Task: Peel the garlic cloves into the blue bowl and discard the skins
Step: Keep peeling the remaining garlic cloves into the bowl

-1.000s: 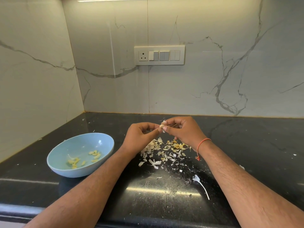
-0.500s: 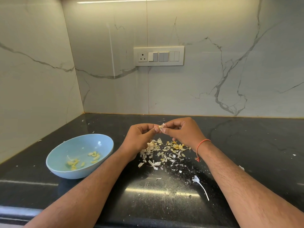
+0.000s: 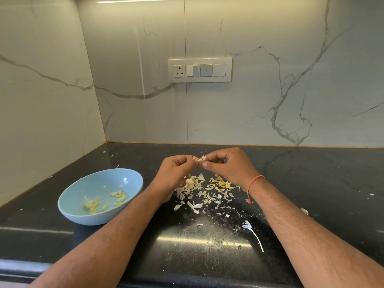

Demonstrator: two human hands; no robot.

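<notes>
Both hands meet above the black worktop point(image 3: 207, 242), pinching one garlic clove point(image 3: 201, 160) between them: the left hand point(image 3: 176, 173) grips it with curled fingers from the left, the right hand point(image 3: 228, 165) from the right. Beneath them lies a scatter of garlic skins point(image 3: 207, 194). The blue bowl point(image 3: 83, 217) sits on the worktop to the left, holding several peeled cloves point(image 3: 118, 195). An orange thread point(image 3: 253, 181) circles the right wrist.
</notes>
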